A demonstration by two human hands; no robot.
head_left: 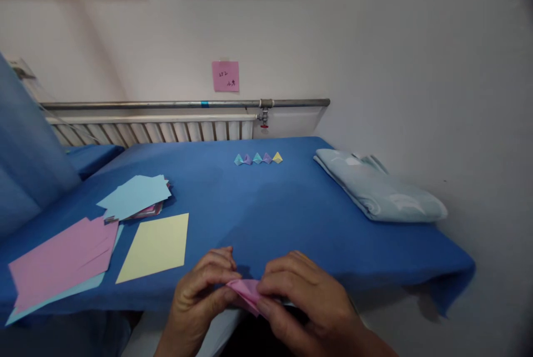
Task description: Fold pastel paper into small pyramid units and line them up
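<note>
Two hands pinch a small folded pink paper.

The pink paper is between the hands, by the near edge of the blue cloth. The left hand has its thumb and pointer nearly closed on the paper's 9 o'clock side; its other fingers curl loosely. The right hand squeezes the 3 o'clock side with thumb and fingers close together. From the paper, a yellow sheet lies at 10 o'clock, and five little folded shapes sit in a row at 12. Farther up at 12, a pink note on the wall has two lines of dark handwriting, too small to read surely.
</note>
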